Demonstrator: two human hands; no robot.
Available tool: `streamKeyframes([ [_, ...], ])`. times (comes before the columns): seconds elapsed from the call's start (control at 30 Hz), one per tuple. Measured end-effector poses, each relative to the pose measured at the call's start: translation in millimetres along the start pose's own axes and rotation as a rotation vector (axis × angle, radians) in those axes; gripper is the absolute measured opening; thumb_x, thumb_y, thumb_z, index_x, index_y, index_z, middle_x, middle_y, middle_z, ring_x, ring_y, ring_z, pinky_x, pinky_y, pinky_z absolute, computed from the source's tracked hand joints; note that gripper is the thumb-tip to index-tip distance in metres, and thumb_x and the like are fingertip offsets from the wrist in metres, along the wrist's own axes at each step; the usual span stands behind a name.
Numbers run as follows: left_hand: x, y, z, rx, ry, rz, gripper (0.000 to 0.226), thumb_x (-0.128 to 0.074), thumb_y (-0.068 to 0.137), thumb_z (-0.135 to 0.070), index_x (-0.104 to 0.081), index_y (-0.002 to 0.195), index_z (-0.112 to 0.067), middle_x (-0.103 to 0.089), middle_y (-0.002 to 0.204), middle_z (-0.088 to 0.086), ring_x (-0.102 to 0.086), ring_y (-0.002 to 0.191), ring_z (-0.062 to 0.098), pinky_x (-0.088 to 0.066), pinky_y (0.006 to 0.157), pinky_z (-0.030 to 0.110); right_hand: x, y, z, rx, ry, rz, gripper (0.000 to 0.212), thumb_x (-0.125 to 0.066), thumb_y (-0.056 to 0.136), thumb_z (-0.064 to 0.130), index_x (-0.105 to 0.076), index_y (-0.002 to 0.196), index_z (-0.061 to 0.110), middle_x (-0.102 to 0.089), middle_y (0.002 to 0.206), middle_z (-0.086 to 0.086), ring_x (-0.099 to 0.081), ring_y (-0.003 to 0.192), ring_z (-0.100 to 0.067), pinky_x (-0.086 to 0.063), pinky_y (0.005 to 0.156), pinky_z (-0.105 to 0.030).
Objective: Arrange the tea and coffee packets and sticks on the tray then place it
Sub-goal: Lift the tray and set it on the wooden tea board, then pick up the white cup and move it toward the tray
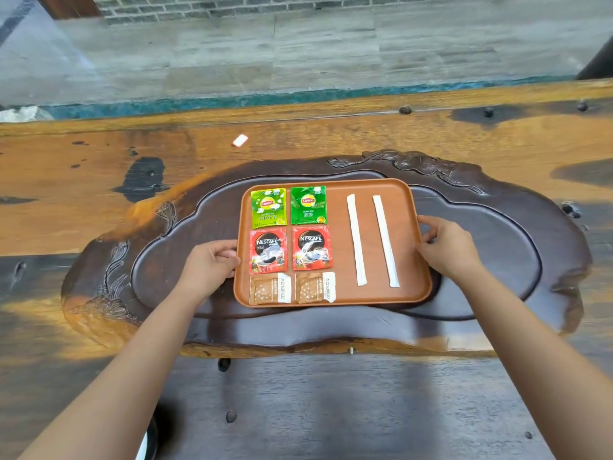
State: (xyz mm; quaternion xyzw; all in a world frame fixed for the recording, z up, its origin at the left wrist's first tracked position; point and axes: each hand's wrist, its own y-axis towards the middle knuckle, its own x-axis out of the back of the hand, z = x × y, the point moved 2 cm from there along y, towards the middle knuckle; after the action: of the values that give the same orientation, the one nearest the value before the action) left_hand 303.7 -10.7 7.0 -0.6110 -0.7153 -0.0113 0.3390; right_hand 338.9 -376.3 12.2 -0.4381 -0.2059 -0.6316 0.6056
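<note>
A brown rectangular tray (338, 295) lies in the hollow of a dark carved wooden tea board (497, 247). On it, at the left, two green Lipton tea packets (268, 207) (308, 204) sit above two red Nescafe packets (268, 250) (311, 248), with two brown sugar packets (270, 289) (315, 287) below. Two white wrapped sticks (356, 240) (385, 241) lie side by side on the right half. My left hand (212, 260) grips the tray's left rim. My right hand (444, 247) grips the right rim.
The tea board rests on a wide orange-brown wooden table (83, 200). A small white and red scrap (240, 140) lies on the table behind the board. Beyond the table's far edge is a grey plank floor and a brick wall.
</note>
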Motion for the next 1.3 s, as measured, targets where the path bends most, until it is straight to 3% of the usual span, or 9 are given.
streamKeyframes([
  [0.27,0.0,3.2,5.9,-0.028,0.094,-0.031,0.03,-0.055,0.083,-0.003,-0.069,0.106,-0.018,-0.07,0.085,0.011,-0.067,0.082,0.022,-0.056,0.082,0.041,-7.9,-2.9,0.8,-0.014,-0.015,-0.066,0.054,-0.045,0.08,0.002,-0.054,0.129,0.026,-0.06,0.074,-0.001,-0.051,0.079,-0.022,-0.042,0.069,-0.029],
  [0.5,-2.3,-3.1,3.3,-0.033,0.067,-0.073,0.031,-0.055,0.085,-0.002,-0.068,0.11,-0.015,-0.069,0.082,0.008,-0.064,0.079,0.015,-0.053,0.074,0.025,-12.0,-7.0,-3.6,-0.018,-0.019,-0.069,0.056,-0.042,0.081,0.002,-0.051,0.131,0.026,-0.058,0.069,-0.001,-0.053,0.078,-0.027,-0.042,0.065,-0.03],
  [0.63,-0.4,-2.2,4.0,-0.029,0.074,-0.078,0.028,-0.057,0.084,-0.003,-0.069,0.107,-0.014,-0.068,0.081,0.006,-0.064,0.074,0.014,-0.054,0.075,0.028,-13.4,-8.6,-3.8,-0.008,-0.041,-0.088,0.054,-0.038,0.083,0.004,-0.051,0.131,0.027,-0.066,0.082,-0.014,-0.058,0.083,-0.035,-0.046,0.065,-0.033],
  [0.73,2.6,0.5,8.9,-0.021,0.084,-0.089,0.021,-0.061,0.081,-0.004,-0.071,0.097,-0.012,-0.068,0.077,0.004,-0.063,0.061,0.005,-0.055,0.078,0.032,-10.2,-12.6,-0.4,-0.013,-0.048,-0.074,0.05,-0.044,0.082,0.006,-0.055,0.127,0.025,-0.063,0.078,-0.008,-0.057,0.085,-0.032,-0.047,0.068,-0.035],
  [0.8,3.9,-0.3,12.5,0.01,0.066,-0.079,0.02,-0.059,0.082,-0.005,-0.071,0.097,-0.009,-0.069,0.08,0.006,-0.064,0.065,0.008,-0.056,0.076,0.031,-5.3,-20.4,3.8,-0.001,-0.109,-0.083,0.041,-0.051,0.083,0.013,-0.056,0.123,0.024,-0.064,0.09,-0.008,-0.057,0.092,-0.033,-0.046,0.071,-0.036],
  [0.93,9.0,-17.5,14.7,0.05,0.01,0.022,0.019,-0.051,0.089,-0.004,-0.065,0.102,-0.007,-0.065,0.083,0.005,-0.062,0.066,0.004,-0.05,0.061,0.013,0.7,-48.8,17.3,0.057,-0.211,-0.193,0.031,-0.053,0.085,0.023,-0.06,0.115,0.02,-0.061,0.103,-0.008,-0.058,0.093,-0.035,-0.047,0.075,-0.04],
  [1.07,20.8,-51.3,18.5,0.054,-0.003,0.039,0.021,-0.049,0.091,-0.01,-0.062,0.107,-0.011,-0.065,0.091,0.005,-0.061,0.072,0.01,-0.048,0.068,0.021,-16.4,-94.8,39.8,0.11,-0.064,-0.13,0.028,-0.054,0.084,0.019,-0.063,0.111,0.021,-0.064,0.101,-0.003,-0.059,0.088,-0.028,-0.047,0.073,-0.036],
  [1.2,24.0,-117.1,28.0,-0.085,0.018,-0.132,0.017,-0.053,0.089,-0.011,-0.064,0.1,-0.018,-0.067,0.088,0.0,-0.063,0.072,0.005,-0.047,0.071,0.014,-54.5,-157.8,58.4,0.214,-0.046,-0.026,0.024,-0.058,0.084,0.018,-0.064,0.108,0.019,-0.065,0.098,-0.005,-0.061,0.087,-0.028,-0.05,0.068,-0.037],
  [1.3,31.7,-171.3,42.4,-0.311,0.264,-0.292,0.022,-0.047,0.09,-0.018,-0.064,0.102,-0.012,-0.065,0.092,0.0,-0.057,0.084,0.012,-0.043,0.078,0.022,-86.4,-199.0,63.8,0.369,-0.154,0.005,0.022,-0.061,0.081,0.013,-0.066,0.103,0.013,-0.065,0.093,-0.007,-0.06,0.088,-0.031,-0.051,0.067,-0.038],
])
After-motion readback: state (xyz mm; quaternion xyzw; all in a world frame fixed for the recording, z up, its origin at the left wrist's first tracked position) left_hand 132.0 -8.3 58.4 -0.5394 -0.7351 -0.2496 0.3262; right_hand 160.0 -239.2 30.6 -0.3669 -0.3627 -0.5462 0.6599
